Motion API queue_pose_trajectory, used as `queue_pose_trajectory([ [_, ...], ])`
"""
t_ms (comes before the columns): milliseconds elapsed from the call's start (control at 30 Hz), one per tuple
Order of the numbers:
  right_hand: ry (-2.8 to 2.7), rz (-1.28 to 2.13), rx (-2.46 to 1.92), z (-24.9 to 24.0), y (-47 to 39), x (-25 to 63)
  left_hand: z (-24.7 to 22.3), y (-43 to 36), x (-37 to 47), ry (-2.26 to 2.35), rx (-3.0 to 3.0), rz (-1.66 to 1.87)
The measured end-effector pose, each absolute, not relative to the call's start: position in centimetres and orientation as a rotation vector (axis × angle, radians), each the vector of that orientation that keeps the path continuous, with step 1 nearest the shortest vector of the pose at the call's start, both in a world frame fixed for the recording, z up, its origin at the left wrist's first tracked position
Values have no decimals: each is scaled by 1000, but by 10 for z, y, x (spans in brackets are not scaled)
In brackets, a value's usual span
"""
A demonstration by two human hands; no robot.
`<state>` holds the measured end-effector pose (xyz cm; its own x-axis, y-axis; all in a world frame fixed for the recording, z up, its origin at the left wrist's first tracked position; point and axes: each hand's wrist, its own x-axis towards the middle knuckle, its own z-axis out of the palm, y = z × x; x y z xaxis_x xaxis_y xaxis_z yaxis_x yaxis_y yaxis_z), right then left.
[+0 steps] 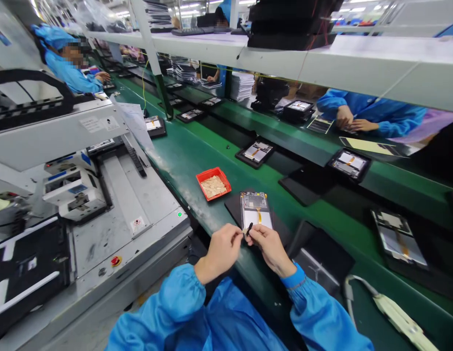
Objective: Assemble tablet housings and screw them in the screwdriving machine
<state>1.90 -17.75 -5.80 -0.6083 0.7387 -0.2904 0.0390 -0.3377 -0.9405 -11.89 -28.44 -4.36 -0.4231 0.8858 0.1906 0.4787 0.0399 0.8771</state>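
My left hand (222, 247) is closed in a pinch, its fingertips meeting those of my right hand. What it pinches is too small to make out; a tiny pale piece shows between the two hands. My right hand (270, 244) is shut on a small black strip (249, 228), held tilted. Just beyond both hands lies an opened tablet (253, 212), with its circuit board, white battery and orange ribbon cable showing. A black pad (233, 207) is under it. Behind it to the left stands a red bin (202, 176) holding many small beige pieces.
A green conveyor (208, 134) carries more opened tablets (255, 151) on black pads. At the left is a grey machine (160, 219) with a red button (116, 261). A cream handheld tool (398, 312) with a cable lies at right. A white shelf (212, 44) hangs overhead. Co-workers sit opposite and far left.
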Motion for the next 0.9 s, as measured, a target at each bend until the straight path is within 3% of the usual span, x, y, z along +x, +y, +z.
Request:
queue_pose_trajectory([
  [267,-1397,2107,-946,-59,-184,11,-49,-282,-120,1992,1596,1154],
  [533,-1607,1949,-927,-62,-185,8,-48,-286,-124,2055,1734,958],
  [900,-1677,1975,-917,-66,-186,9,-50,-291,-124,2135,1934,736],
])
